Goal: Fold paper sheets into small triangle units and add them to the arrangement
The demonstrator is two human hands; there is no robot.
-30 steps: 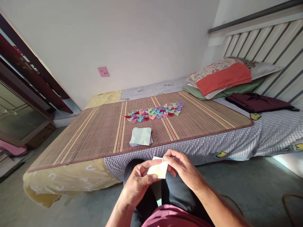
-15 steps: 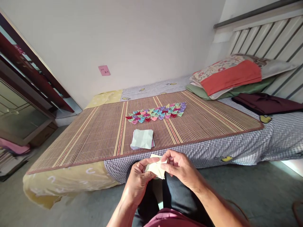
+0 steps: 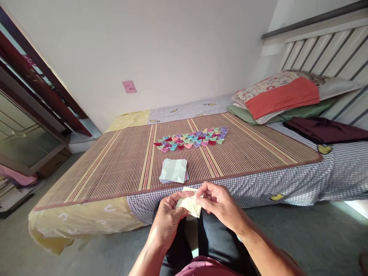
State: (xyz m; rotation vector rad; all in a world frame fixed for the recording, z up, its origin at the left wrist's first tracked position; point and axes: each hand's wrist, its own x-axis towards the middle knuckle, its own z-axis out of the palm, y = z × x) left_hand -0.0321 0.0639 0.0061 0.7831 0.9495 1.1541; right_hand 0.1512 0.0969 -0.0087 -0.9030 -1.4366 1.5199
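Observation:
A partly folded sheet of pale yellow paper (image 3: 189,205) is held between both hands above my knees. My left hand (image 3: 169,211) pinches its left side between thumb and fingers. With thumb and forefinger, my right hand (image 3: 217,201) grips the upper right edge; its other fingers are curled. Just beyond, a stack of square paper sheets (image 3: 173,171), pale green on top, lies near the front edge of the striped mat (image 3: 123,165). Behind the stack stand rows of small colourful folded-paper pieces (image 3: 191,138), several in each row.
The mat covers a bed with a checked sheet (image 3: 287,180). Pillows (image 3: 284,96) and a folded maroon cloth (image 3: 324,129) lie at the right by a slatted headboard (image 3: 327,50). A pink note (image 3: 129,87) is on the wall. A glass-panelled cabinet (image 3: 23,134) stands at left.
Both hands keep their hold on the yellow paper, which has shifted only slightly between the fingers. The view has tilted a little; the stack and the rows lie as before.

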